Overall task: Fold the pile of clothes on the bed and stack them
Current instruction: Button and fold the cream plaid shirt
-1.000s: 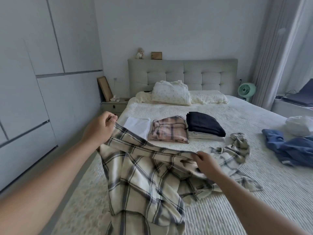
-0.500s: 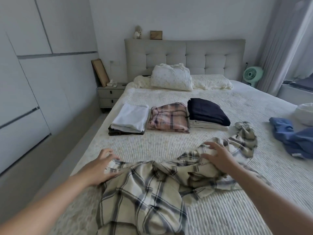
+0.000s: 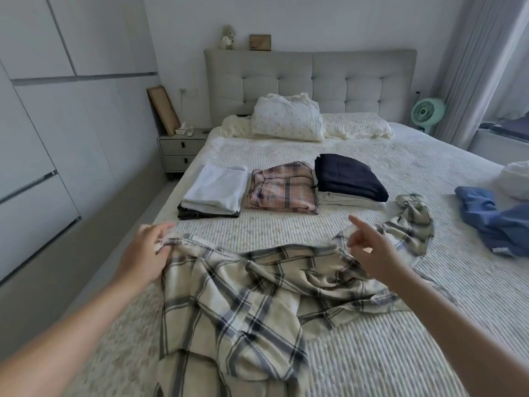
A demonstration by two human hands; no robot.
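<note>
The cream plaid shirt (image 3: 246, 296) lies crumpled across the near part of the bed (image 3: 429, 353), its lower part hanging over the near edge and out of frame, one sleeve trailing right. The left hand (image 3: 143, 253) rests at its left corner, fingers on the hem; whether they pinch it is blurred and I cannot tell. The right hand (image 3: 372, 250) hovers just above the cloth, fingers loosely spread, holding nothing. Beyond sit three folded stacks: white (image 3: 214, 190), pink plaid (image 3: 282, 190), navy (image 3: 349, 176). A blue garment (image 3: 495, 222) waits, unfolded, at the right. The overhanging weight could drag the shirt off the bed, and bunched layers may fold in creases.
</note>
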